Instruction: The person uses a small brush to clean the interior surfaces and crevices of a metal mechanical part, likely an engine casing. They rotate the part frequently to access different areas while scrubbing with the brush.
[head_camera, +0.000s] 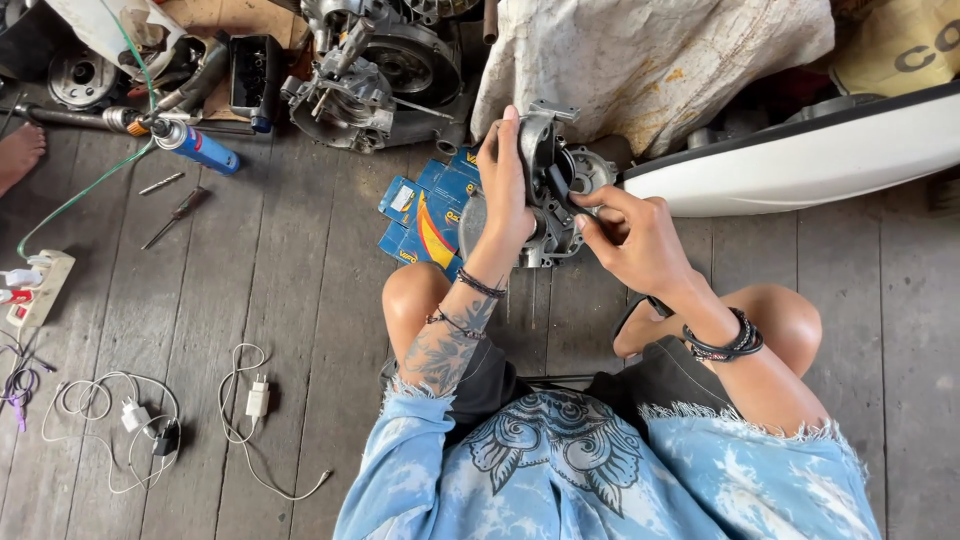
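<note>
I sit on a grey plank floor (300, 300) and hold a grey metal engine casing (548, 180) upright in front of my knees. My left hand (503, 185) grips its left side, fingers curled over the top edge. My right hand (632, 235) is at the casing's right face, fingertips pinching a small dark part (560, 187) against it. Blue and yellow cardboard boxes (428, 210) lie on the floor just behind the casing.
A larger engine block (375, 75) and a blue spray can (200, 147) lie at the back left. A screwdriver (175, 215), a power strip (38, 285) and white chargers (255, 398) sit at left. A white body panel (800, 160) and cloth (640, 60) are at back right. Another person's foot (18, 150) shows far left.
</note>
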